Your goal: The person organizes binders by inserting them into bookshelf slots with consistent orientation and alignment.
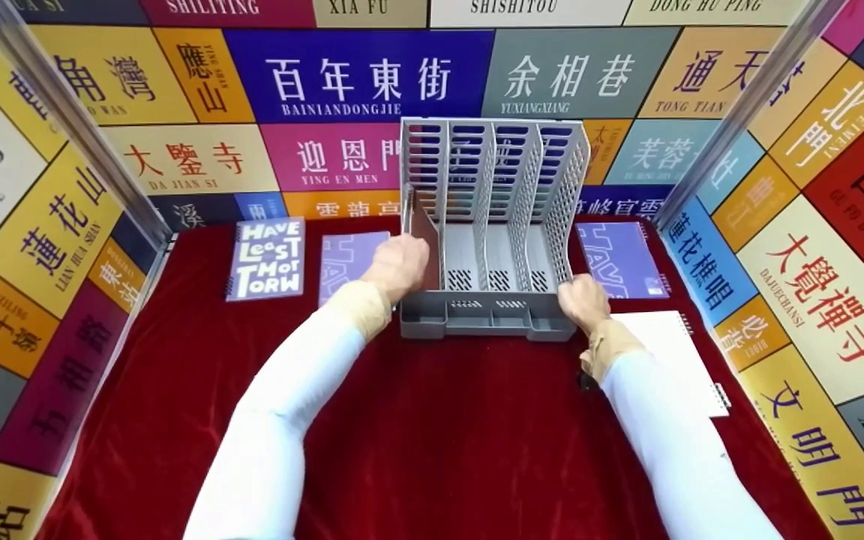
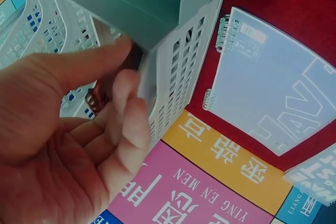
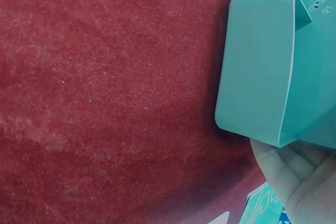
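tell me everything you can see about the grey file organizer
The grey file organizer, plastic by its look, stands upright on the red cloth, open front facing the viewer. Dividers form four slots; the back has rows of openings, the side walls are perforated, the floor slitted. A darker front tray has compartments. A brown spiral-bound notebook stands in the leftmost slot, where the left hand is, its exact grip unclear; the right hand grips the right front corner.

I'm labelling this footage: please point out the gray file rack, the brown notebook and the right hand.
Gray file rack [image 1: 507,249], head view: a compartment's bare floor.
Brown notebook [image 1: 422,221], head view: its cover.
Right hand [image 1: 584,301], head view: back of the hand.
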A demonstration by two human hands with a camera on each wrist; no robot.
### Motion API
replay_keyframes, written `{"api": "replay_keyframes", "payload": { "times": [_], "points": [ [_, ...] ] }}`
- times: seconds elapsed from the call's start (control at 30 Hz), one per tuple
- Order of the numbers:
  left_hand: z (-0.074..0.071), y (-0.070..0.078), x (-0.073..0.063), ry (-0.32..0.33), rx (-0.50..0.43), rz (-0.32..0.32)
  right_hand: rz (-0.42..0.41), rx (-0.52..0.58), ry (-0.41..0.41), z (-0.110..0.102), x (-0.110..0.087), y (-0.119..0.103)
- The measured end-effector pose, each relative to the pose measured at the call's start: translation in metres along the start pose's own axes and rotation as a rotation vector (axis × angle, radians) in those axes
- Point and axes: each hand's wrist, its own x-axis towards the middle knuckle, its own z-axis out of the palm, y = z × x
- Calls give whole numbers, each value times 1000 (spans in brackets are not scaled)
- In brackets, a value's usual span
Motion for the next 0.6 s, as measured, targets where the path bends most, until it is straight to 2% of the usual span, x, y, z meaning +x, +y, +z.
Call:
{"api": "replay_keyframes", "payload": {
  "times": [0.23,0.4,0.6],
  "points": [
    [3,3,4,79,61,7,-15,2,14,1,0,-1],
    [3,6,6,86,62,6,-23,-6,19,1,0,0],
    [6,8,3,106,115,26,-19,-8,20,0,0,0]
  ]
}}
